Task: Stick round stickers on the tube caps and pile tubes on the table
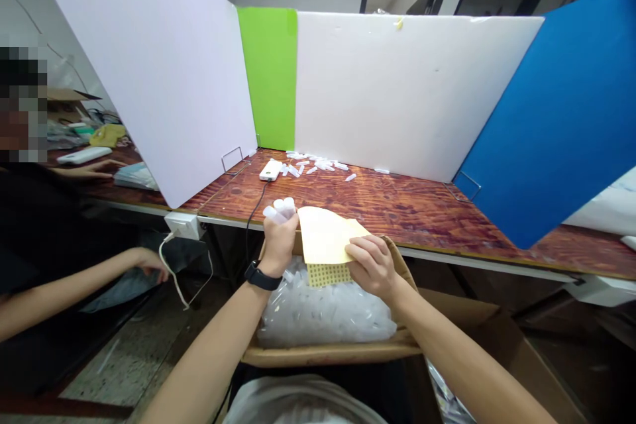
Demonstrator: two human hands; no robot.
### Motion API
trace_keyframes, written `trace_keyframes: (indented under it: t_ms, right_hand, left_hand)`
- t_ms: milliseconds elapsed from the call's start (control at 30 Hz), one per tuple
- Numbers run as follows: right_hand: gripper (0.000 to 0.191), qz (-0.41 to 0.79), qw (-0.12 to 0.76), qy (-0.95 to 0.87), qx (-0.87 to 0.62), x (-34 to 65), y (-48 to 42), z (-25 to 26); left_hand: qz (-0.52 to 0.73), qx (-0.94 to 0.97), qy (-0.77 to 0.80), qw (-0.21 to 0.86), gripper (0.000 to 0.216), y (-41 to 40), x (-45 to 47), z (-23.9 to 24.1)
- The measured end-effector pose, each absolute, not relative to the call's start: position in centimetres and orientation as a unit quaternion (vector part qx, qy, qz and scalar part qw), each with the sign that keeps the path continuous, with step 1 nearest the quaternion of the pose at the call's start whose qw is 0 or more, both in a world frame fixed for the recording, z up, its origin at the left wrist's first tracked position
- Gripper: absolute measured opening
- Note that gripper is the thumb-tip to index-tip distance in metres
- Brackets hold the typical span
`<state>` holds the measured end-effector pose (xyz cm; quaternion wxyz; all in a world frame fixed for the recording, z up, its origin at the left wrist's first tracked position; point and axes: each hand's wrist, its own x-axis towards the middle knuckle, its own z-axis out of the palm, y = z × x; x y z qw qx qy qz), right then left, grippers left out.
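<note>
Tubes (pixel 281 208) point upward from left hand (pixel 279 242), 1 axis slanting left

Tubes (pixel 284 207) partly hidden in left grip (pixel 279 242); blue panel (pixel 559 106) cut by right edge.

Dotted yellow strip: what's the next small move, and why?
I'd have the right hand lift the pale yellow sheet: it hangs in front, leaving only a strip of dots showing, and the left hand is probably too full of white tubes to help much.
</note>
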<state>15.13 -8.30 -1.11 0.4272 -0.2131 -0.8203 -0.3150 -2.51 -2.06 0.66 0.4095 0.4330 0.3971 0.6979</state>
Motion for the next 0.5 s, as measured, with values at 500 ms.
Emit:
trace_keyframes:
  t_ms: [500]
  right_hand:
    - [0.017, 0.053, 0.199, -0.909, -0.363, 12.9, -8.8, -2.6]
  left_hand:
    - [0.728, 0.409, 0.409, 0.368, 0.017, -2.0, -3.0, 0.2]
